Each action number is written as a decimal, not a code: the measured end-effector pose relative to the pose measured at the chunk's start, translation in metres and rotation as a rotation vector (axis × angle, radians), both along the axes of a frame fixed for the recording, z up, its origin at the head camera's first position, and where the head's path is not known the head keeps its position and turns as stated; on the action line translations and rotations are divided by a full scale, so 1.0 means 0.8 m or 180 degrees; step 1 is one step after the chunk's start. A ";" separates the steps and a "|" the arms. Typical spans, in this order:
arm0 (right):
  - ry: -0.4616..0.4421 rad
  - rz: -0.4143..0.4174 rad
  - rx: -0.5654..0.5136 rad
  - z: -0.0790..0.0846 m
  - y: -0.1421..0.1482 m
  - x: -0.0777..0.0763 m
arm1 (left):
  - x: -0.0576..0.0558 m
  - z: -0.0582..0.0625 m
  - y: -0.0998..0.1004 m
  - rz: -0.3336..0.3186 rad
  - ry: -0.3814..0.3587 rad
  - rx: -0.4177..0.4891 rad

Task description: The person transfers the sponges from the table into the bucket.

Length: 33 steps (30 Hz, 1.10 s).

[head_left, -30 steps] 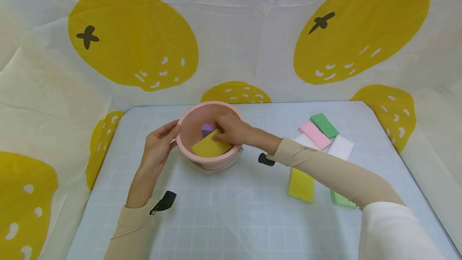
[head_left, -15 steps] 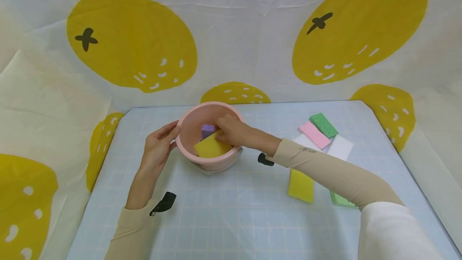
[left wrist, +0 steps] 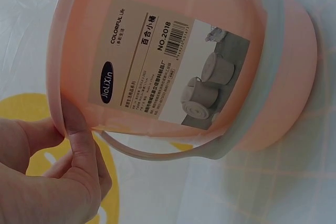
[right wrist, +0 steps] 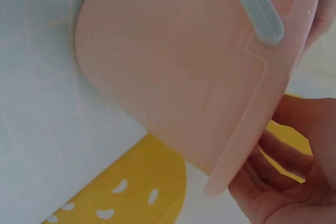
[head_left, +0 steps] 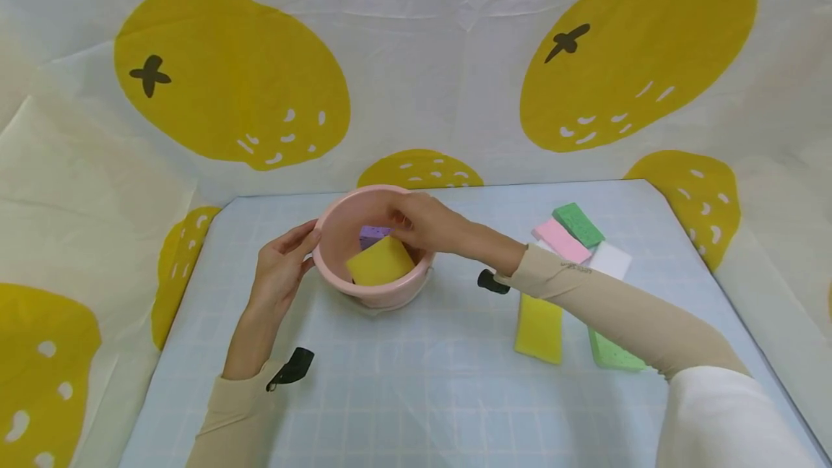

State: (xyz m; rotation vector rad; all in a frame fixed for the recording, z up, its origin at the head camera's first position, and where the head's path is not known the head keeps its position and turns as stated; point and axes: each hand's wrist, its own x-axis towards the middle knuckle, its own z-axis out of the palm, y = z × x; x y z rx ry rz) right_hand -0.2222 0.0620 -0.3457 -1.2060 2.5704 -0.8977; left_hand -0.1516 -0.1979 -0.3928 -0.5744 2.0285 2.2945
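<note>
A pale-blue checked worktop [head_left: 364, 396] meets a white backdrop [head_left: 429, 78] printed with yellow fruit. The left hand [head_left: 279, 269] pinches the rim of a pink bucket [head_left: 341, 237]; the right hand [head_left: 438, 222] reaches over the opposite rim, its loosely bent fingers holding nothing visible. Inside, a yellow sponge [head_left: 380, 262] lies tilted, partly covering a purple sponge [head_left: 373, 237]. Off right, the right sleeve [head_left: 604, 302] crosses above more sponges, partly hiding a light-green sponge [head_left: 614, 352]; a pink sponge [head_left: 562, 238] and dark-green sponge [head_left: 578, 224] lie beyond.

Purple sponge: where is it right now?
In the head view, the purple sponge is inside the pink bucket, just beyond the yellow sponge and to the left of the right hand.
</note>
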 end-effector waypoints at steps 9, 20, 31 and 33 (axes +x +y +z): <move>0.0038 -0.0205 -0.0071 0.013 0.017 0.002 | 0.001 -0.001 0.000 0.0001 -0.0010 -0.0019; 0.0055 -0.0364 -0.0405 0.014 0.052 -0.004 | 0.001 -0.002 0.000 0.0008 -0.0010 -0.0041; -0.0004 -0.0721 -0.0547 0.009 0.091 -0.001 | 0.002 -0.002 0.001 -0.0016 0.0007 -0.0067; -0.0014 -0.0760 -0.0564 0.006 0.098 -0.001 | 0.002 -0.002 0.000 -0.0012 0.0013 -0.0051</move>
